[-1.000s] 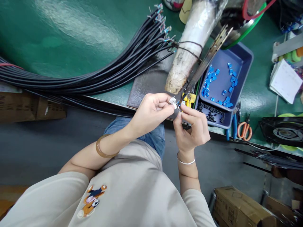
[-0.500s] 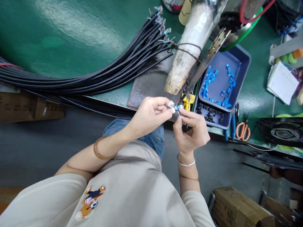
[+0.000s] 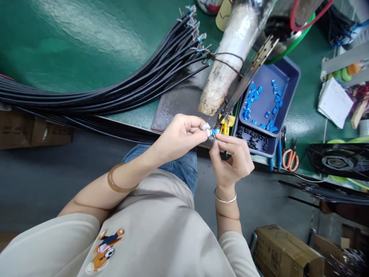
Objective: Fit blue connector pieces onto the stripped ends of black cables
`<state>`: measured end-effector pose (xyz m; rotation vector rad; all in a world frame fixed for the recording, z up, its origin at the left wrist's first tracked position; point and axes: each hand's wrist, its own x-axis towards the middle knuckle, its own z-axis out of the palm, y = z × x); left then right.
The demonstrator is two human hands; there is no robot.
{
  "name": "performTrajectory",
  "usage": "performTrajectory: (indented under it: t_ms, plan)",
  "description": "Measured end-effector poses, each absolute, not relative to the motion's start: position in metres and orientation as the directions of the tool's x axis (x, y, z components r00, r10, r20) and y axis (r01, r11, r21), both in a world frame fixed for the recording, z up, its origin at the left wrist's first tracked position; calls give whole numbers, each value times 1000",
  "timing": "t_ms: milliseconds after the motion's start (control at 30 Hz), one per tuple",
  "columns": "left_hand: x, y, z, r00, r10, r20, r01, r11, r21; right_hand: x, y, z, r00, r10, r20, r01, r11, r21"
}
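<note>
In front of me, over the bench edge, my left hand [image 3: 187, 132] pinches a small blue-and-white connector [image 3: 213, 132] between thumb and forefinger. A whitish, translucent bit [image 3: 205, 127] shows at those same fingertips. My right hand [image 3: 233, 154] meets the connector from the right, its thumb and forefinger closed at the connector's lower side. A thin wire-like strand seems to be between the right fingertips; it is too small to make out surely. Just behind the connector sits a yellow tool [image 3: 227, 124]. The metal strip [image 3: 250, 75] slants down close to both hands.
Black cables [image 3: 115, 100] with stripped ends lie across the green bench [image 3: 86, 46]. A wrapped tube [image 3: 223, 73] stands beyond my hands. To the right are a blue tray [image 3: 292, 90] of blue pieces, a compartment of black pieces [image 3: 250, 138], orange-handled pliers [image 3: 290, 158] and a fan [image 3: 341, 162].
The whole view has shifted slightly, with the scene sitting a little further left. Both hands keep nearly the same hold around the connector.
</note>
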<state>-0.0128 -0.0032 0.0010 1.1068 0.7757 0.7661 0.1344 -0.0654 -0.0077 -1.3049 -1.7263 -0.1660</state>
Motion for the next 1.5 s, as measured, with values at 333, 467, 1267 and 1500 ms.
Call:
performTrajectory:
  t_ms: [333, 467, 1267, 1500]
  plan:
    - [-8, -2, 4, 478, 870, -121, -127, 205, 970, 133, -62, -6, 25, 674, 739, 837, 389, -384]
    - [-8, -1, 4, 465, 878, -111, -134, 194, 972, 132, -61, -4, 27, 675, 738, 841, 383, -382]
    - [-10, 2, 7, 515, 839, -174, -107, 265, 958, 131, -61, 0, 27, 703, 711, 839, 371, -398]
    - [-12, 3, 8, 523, 835, -168, -82, 246, 966, 131, -63, 0, 24, 698, 716, 850, 363, -382]
